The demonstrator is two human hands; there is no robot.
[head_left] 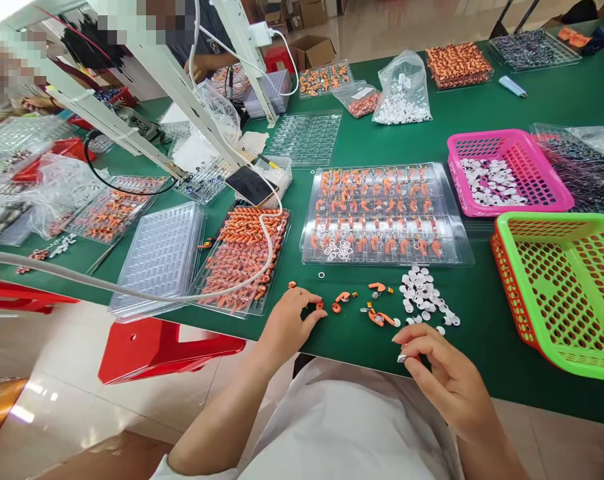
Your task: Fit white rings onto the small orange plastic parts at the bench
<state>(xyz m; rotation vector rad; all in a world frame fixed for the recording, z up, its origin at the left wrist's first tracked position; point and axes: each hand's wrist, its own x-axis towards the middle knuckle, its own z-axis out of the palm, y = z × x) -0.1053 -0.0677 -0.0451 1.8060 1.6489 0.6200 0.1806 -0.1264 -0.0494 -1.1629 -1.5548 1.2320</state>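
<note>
In the head view, the left hand [289, 323] is above the near edge of the desk [352, 341], its fingers [313, 321] pinching a small orange ring [321, 305]. The right hand [447, 377] pinches a tiny shiny piece [402, 358], mostly hidden by its fingers. From the left hand, orange curved pieces [343, 297] lie at two o'clock. From the right hand, white round caps [419, 293] are at eleven o'clock, and a green basket [582, 363] at two. The step seems to be handling single parts; I judge the next move calls for a light, exact pinch.
</note>
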